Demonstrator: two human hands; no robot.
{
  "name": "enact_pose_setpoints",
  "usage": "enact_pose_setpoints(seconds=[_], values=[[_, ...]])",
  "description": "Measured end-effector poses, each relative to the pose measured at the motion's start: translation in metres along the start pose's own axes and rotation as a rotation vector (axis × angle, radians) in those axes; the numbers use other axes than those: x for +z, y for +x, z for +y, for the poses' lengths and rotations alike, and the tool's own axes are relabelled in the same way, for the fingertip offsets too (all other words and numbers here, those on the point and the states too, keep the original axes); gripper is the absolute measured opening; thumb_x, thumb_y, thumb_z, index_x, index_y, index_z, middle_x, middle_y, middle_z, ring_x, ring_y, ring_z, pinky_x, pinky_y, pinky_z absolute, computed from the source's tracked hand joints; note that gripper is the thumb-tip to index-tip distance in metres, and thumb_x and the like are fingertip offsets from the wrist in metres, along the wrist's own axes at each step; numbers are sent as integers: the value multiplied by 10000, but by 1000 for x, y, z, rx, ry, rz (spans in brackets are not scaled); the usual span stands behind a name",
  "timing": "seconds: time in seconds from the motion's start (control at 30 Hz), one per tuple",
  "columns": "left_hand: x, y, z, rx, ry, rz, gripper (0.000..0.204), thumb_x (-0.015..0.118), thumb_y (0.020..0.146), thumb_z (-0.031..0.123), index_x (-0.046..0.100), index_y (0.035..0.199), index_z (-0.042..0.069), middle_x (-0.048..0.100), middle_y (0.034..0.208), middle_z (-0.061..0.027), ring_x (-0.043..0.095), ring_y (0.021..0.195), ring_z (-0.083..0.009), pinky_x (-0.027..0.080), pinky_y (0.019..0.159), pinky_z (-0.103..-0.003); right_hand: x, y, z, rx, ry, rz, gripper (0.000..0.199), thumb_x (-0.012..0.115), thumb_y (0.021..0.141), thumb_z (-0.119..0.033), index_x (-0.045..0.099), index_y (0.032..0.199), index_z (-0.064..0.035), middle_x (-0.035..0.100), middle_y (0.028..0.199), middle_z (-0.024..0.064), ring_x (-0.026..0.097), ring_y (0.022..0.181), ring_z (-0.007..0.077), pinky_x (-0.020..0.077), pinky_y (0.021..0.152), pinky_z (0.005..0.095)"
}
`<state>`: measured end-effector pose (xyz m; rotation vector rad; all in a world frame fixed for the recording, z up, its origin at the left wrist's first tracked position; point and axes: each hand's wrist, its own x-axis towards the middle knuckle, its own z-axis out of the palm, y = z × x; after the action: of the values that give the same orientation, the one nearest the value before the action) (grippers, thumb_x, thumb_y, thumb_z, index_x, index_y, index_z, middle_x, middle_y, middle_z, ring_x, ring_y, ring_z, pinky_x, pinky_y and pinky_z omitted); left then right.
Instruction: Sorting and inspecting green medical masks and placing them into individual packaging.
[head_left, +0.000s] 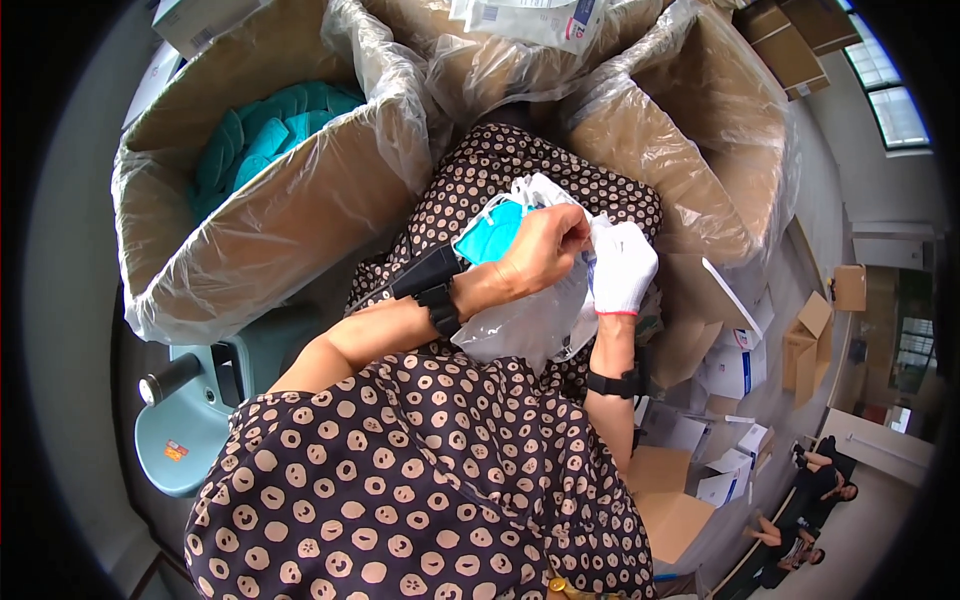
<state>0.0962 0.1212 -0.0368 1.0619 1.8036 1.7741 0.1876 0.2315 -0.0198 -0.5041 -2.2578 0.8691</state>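
My left hand (545, 245), bare, has its fingers closed in a pinch near the right hand; what they pinch is hidden. My right hand (622, 268) wears a white knit glove with a red cuff edge, its fingers closed on a crumpled clear plastic bag (520, 325). The bag hangs below both hands over my lap. Just beyond my left hand lies a teal face mask (488, 236) with a pale edge, partly covered by that hand. White straps (540, 188) bunch up at the mask's far side. Both wrists carry black bands.
Ahead stand plastic-lined cartons: the left carton (270, 245) holds many teal masks (265, 140), the middle one has white printed packages (530, 22) on top, and the right carton (690, 160) is open. A pale blue stool (185, 440) is at left. Boxes (805, 345) litter the right; two people sit beyond.
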Motion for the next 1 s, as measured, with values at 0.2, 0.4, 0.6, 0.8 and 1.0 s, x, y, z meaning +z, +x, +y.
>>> enact_pose_setpoints(seconds=[0.2,0.4,0.6,0.8,1.0], values=[[-16,-23,51,139,-142,-344,105,635,754,-54,589,816,17,609,792,-105,603,781,-228,469,711,-324,-9,9,58,328,104,289,234,738,782,-100,578,642,-3,569,560,74,519,501,131,443,505,316],[-124,-32,85,-192,-768,-642,105,710,807,24,611,778,6,605,761,-25,546,717,-93,425,649,-230,-43,13,64,386,62,434,213,710,783,-118,615,665,32,623,587,68,552,516,142,455,521,313],[-167,-33,59,-404,-597,-1081,230,635,917,198,641,950,-30,597,707,-29,531,616,-71,411,540,-214,-27,11,38,364,-6,222,149,672,844,-105,615,761,5,614,654,82,557,578,120,456,557,283],[-95,5,10,-263,379,-389,411,744,802,369,646,1015,32,524,662,-20,488,588,-110,399,515,-289,-9,13,32,147,-38,11,179,685,834,-159,599,781,-11,627,718,127,608,625,255,484,617,338],[-83,-8,-25,2,259,-39,72,643,871,87,614,874,22,565,726,-77,521,660,-142,454,605,-301,-7,13,37,10,-223,-54,183,633,868,-192,622,832,-13,634,777,146,639,699,280,492,632,364]])
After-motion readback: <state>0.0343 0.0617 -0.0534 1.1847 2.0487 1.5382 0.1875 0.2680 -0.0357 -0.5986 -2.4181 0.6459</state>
